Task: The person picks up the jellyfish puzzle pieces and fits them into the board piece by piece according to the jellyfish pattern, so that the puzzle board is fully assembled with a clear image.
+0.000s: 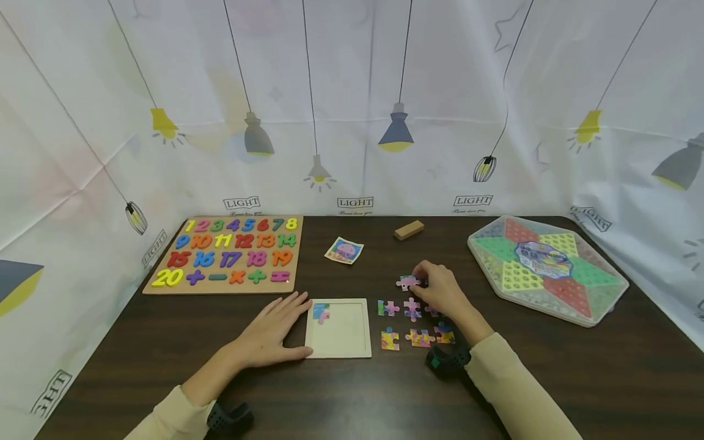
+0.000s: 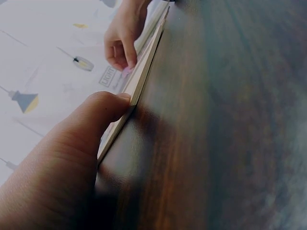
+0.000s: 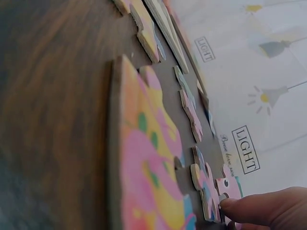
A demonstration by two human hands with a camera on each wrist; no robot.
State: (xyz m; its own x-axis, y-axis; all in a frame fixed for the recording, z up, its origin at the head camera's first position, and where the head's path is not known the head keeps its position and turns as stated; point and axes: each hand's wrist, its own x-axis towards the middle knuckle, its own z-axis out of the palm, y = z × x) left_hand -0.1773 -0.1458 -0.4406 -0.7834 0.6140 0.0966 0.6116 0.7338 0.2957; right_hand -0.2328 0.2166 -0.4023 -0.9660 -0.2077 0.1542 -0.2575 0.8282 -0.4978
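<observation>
A pale square puzzle tray [image 1: 343,339] lies on the dark table, with a blue and pink piece [image 1: 321,312] in its upper left corner. My left hand [image 1: 269,333] rests at the tray's left side with fingers extended, the thumb touching its near edge. To the right, my right hand [image 1: 444,292] pinches a pink puzzle piece [image 1: 407,282] in the back row of loose pieces. Several other jigsaw pieces [image 1: 420,338] lie between the tray and my right forearm, some partly covered by that hand. In the right wrist view the thumb is at the pink piece [image 3: 230,186].
A number board [image 1: 220,269] stands at the back left. Behind the tray lie a small picture card [image 1: 344,250] and a wooden block [image 1: 409,230]. At the right is a hexagonal board-game box [image 1: 544,266]. A printed curtain [image 1: 352,122] hangs behind the table.
</observation>
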